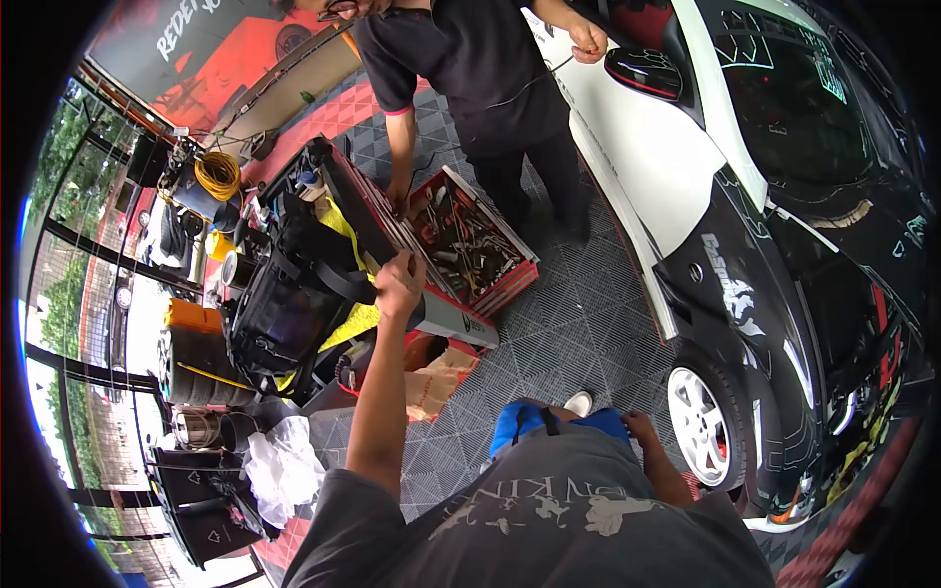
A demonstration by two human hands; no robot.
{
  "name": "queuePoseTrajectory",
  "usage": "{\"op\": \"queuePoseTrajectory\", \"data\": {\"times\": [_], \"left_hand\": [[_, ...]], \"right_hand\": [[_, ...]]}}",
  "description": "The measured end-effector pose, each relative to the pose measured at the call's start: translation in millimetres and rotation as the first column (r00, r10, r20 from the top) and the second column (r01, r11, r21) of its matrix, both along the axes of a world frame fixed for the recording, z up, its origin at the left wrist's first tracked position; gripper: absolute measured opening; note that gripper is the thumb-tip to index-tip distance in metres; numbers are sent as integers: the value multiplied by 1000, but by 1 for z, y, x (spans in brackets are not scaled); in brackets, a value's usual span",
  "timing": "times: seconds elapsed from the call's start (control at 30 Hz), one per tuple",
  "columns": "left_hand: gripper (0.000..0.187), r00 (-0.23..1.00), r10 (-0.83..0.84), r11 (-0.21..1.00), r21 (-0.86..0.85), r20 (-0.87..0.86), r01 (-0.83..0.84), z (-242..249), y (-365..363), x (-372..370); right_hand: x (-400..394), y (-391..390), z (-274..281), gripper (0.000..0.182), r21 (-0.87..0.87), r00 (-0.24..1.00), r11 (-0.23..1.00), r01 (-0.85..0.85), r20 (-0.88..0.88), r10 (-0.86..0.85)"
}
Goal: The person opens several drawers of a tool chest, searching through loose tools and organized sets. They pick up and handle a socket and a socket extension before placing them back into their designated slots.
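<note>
My left hand (400, 284) is raised at the cabinet's top edge, beside the black strap (343, 282) of a black bag (284, 314). Its fingers are curled; what they hold, if anything, is too small to tell. Low beside my blue shorts (520, 423) hangs my right hand (639, 427), its fingers partly hidden. An open red drawer (510, 286) full of metal tools (459, 240) juts from the tool cabinet (456, 323). A co-worker in dark clothes (480, 59) reaches one hand (397, 196) to the drawer's edge and has a thin cable in the other (588, 43).
A white and black car (642, 147) with a white wheel (699, 426) stands on the right. Below the cabinet is a brown paper bag (436, 384). Stacked tires (201, 367), a coiled yellow hose (218, 176) and a white plastic bag (282, 470) are on the left.
</note>
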State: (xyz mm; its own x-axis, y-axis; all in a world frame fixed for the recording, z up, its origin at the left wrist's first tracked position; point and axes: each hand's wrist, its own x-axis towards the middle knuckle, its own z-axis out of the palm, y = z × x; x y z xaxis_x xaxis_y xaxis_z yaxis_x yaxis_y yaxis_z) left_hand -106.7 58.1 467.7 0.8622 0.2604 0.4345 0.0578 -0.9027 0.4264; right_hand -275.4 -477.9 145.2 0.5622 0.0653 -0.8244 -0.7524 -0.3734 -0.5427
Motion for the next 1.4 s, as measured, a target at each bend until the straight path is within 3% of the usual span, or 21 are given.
{"op": "queuePoseTrajectory", "data": {"times": [0.03,0.2,0.37,0.47,0.53,0.57,0.63,0.67,0.73,0.87,0.93,0.97,1.03,1.17,1.4], "left_hand": [[18,1000,8,999,39,13,-9,-1,1,1],[20,1000,4,998,59,19,-5,3,-1,-1],[18,1000,-27,994,103,-7,28,-3,5,2],[18,1000,-27,994,106,-8,28,-4,2,2],[18,1000,-23,992,121,11,21,-2,0,2],[18,1000,-26,992,126,10,25,-2,0,2],[18,1000,-21,992,121,-4,22,-1,0,2],[18,1000,-20,992,124,-6,21,-1,0,3],[18,999,16,991,135,-41,-10,0,0,2],[21,1000,10,992,124,-1,-9,-1,-1,1],[22,1000,11,993,121,-16,-9,0,-1,2],[22,1000,11,993,119,-14,-9,1,-1,3],[20,1000,1,995,104,-12,0,2,-2,2],[20,1000,1,996,87,13,-2,0,-1,2],[20,1000,13,997,81,9,-14,-3,2,3]], "right_hand": [[8,4,4,30,79,993,990,115,7,-116],[30,7,16,30,132,984,977,169,37,-176],[-3,1,-11,29,132,975,967,217,14,-221],[-40,-11,-27,30,122,988,981,153,15,-156],[-57,-15,-16,28,-59,999,998,-13,-44,10],[-71,-21,-31,28,-54,999,999,-10,-45,8],[-104,-43,-79,28,-121,910,928,-352,187,370],[-113,-45,-84,28,-117,910,928,-353,186,370],[-118,-46,-85,28,-127,937,931,-342,20,347],[-79,-36,-56,27,-117,931,928,-355,52,362],[-40,-12,-7,26,-25,992,997,71,-102,-74],[-26,-4,2,26,-26,992,997,71,-100,-73],[-6,4,9,28,123,971,963,238,-22,-238],[19,14,8,29,200,972,953,228,16,-235],[-8,13,-16,26,162,973,960,229,-13,-230]]}}
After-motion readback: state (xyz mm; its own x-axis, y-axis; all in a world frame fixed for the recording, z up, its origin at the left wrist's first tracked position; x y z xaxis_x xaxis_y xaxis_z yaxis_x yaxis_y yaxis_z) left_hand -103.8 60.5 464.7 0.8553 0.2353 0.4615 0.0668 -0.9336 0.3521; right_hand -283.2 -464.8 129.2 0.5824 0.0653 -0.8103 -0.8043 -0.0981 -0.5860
